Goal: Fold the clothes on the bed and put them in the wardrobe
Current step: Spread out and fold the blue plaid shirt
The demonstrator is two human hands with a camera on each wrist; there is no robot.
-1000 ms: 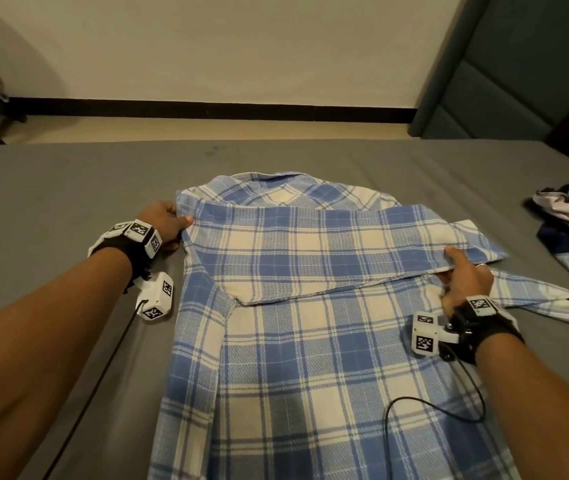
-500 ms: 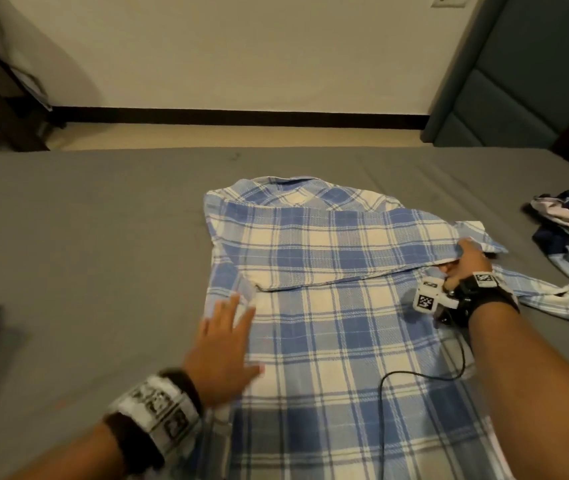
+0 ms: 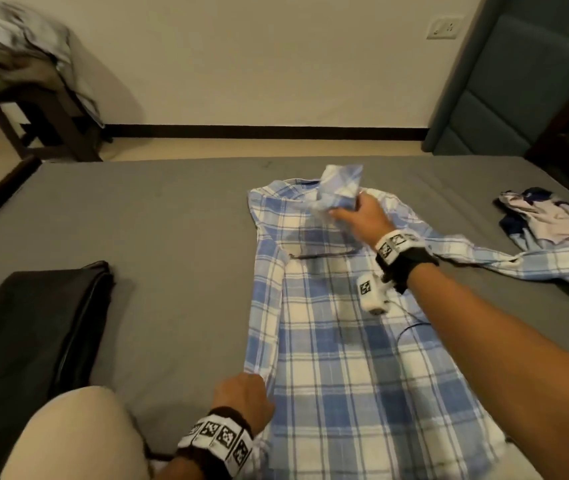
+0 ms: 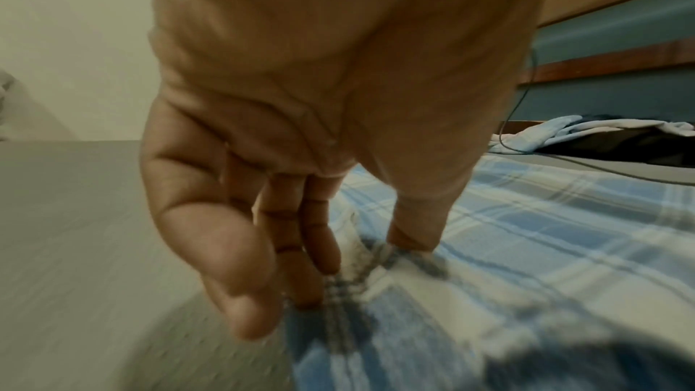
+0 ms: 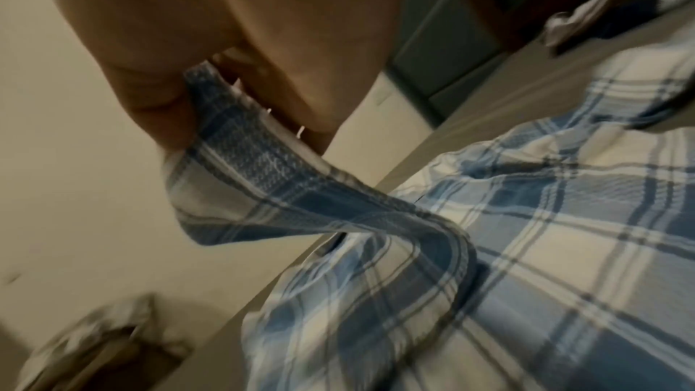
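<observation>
A blue and white plaid shirt (image 3: pixel 345 358) lies flat on the grey bed (image 3: pixel 172 237), collar at the far end. My right hand (image 3: pixel 352 214) pinches the cuff end of one sleeve (image 3: pixel 340 188) and holds it raised above the chest, near the collar. In the right wrist view the sleeve (image 5: pixel 263 177) hangs from thumb and fingers down to the shirt (image 5: pixel 526 249). My left hand (image 3: pixel 245 393) is at the shirt's left edge, near the hem. In the left wrist view its thumb and fingertips (image 4: pixel 312 293) pinch a bunched bit of the plaid shirt (image 4: pixel 545 234). The other sleeve (image 3: pixel 518 261) trails off to the right.
A crumpled dark blue and pale garment (image 3: pixel 546 220) lies at the bed's right side. A flat black object (image 3: pixel 34 327) lies on the bed to the left. A dark stool (image 3: pixel 44 126) piled with cloth stands back left; a teal padded headboard (image 3: pixel 518 81) at the right.
My left hand has slid from the shirt's shoulder down its left edge to near the hem. My right hand has lifted the folded-over sleeve end and carried it left, toward the collar.
</observation>
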